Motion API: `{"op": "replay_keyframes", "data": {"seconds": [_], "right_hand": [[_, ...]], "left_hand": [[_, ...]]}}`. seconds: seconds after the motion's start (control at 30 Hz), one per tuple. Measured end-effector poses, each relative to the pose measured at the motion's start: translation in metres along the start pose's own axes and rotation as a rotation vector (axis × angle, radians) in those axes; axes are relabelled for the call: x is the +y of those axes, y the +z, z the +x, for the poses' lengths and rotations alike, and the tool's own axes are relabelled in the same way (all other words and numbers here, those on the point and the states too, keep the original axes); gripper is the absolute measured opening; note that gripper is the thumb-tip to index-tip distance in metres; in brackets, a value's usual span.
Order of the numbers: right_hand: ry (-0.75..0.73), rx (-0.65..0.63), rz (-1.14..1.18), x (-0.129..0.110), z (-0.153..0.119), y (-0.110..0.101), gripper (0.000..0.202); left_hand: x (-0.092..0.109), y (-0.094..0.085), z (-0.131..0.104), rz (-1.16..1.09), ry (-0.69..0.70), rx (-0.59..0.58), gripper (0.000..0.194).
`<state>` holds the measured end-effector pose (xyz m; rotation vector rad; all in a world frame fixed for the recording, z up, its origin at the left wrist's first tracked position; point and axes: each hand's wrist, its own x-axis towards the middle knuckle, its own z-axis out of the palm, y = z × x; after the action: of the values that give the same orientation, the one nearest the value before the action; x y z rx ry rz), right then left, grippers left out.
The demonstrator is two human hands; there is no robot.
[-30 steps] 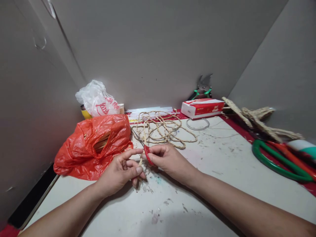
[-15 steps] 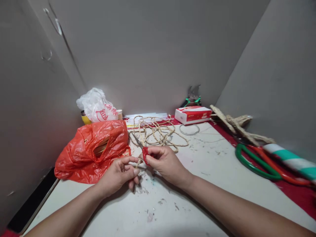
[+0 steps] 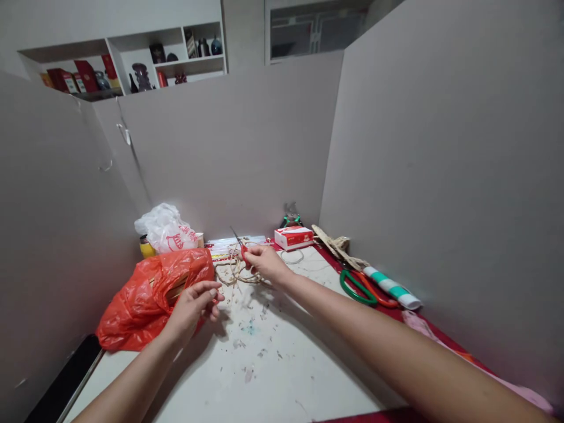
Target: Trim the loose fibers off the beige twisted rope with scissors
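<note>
While the right hand (image 3: 265, 262) keeps its grip pinched on the red-handled scissors (image 3: 244, 252) over the far part of the worktop (image 3: 291, 364), the left hand (image 3: 196, 302) is loosely curled, thumb and fingers parted, beside the red plastic bag (image 3: 132, 299). The tangled rope (image 3: 238, 272) lies below the scissors, partly hidden.

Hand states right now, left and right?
Left hand: open, loosely curled, nothing visibly held.
Right hand: closed, holding the red-handled scissors.
</note>
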<state>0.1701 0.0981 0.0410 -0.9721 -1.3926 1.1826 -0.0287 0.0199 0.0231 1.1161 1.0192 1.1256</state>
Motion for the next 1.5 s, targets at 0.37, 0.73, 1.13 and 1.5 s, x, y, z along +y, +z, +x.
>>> {"op": "replay_keyframes", "data": {"seconds": [0.37,0.73,1.13,1.5], "right_hand": [[-0.029,-0.217,0.252,-0.081,-0.023,0.003,0.03],[0.01,-0.39,0.37,-0.087,-0.091,0.019,0.033],[0.059,0.059,-0.294,-0.015,-0.078,0.002,0.038],[0.132,0.237,-1.007,0.039,-0.08,-0.034,0.028]], "left_hand": [[0.104,0.021,-0.014,0.049,0.339,0.017,0.027],[0.071,0.056,-0.03,0.41,0.57,-0.217,0.028],[0.035,0.038,-0.031,0.445,0.504,0.059,0.035],[0.006,0.013,-0.035,0.321,0.267,0.116,0.029]]}}
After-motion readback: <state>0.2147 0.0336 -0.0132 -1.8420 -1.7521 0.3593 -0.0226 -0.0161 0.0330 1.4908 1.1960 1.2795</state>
